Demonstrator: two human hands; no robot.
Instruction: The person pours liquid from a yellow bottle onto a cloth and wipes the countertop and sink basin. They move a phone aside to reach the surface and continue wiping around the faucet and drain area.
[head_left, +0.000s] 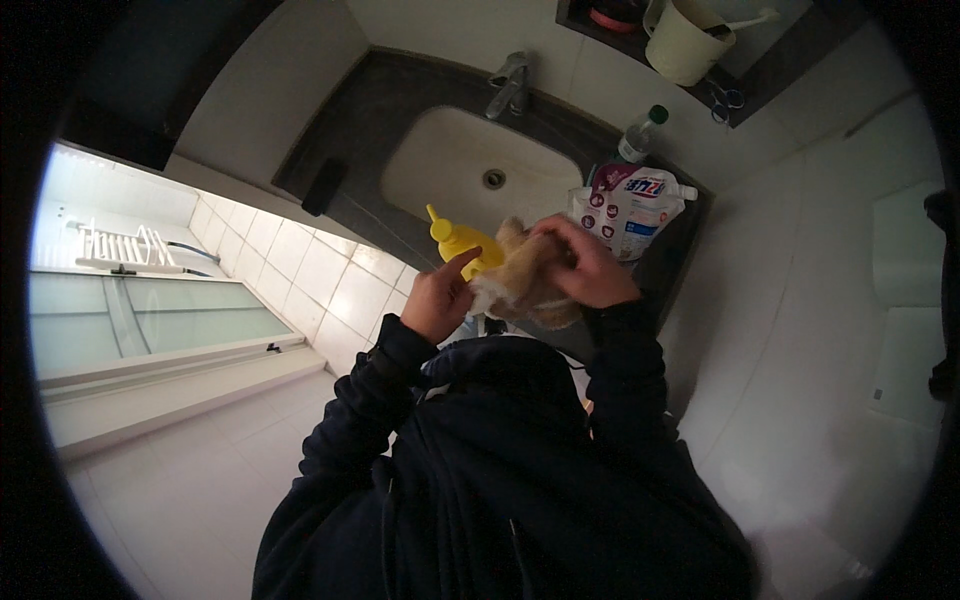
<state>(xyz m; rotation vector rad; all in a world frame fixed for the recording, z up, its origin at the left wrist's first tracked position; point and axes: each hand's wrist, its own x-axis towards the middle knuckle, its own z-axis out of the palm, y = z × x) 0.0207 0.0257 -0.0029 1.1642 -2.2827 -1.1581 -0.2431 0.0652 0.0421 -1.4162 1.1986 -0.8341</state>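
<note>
My left hand (439, 300) grips a yellow plastic squeeze bottle (471, 247) near the sink's front edge. The bottle's thin spout points up and left, over the basin. Bunched in my right hand (589, 266) is a fluffy tan cloth (521, 277), which presses against the bottle and hides its right part. A whitish corner of the cloth hangs beside my left fingers. Behind the hands is the white washbasin (442, 161), with its drain uncovered.
A chrome faucet (511, 82) rises behind the basin. On the dark countertop (352, 112), a white-and-purple refill pouch (637, 210) stands at right, near a clear bottle with a green cap (637, 139). A wall shelf holds a cream cup (684, 49) and scissors (724, 101).
</note>
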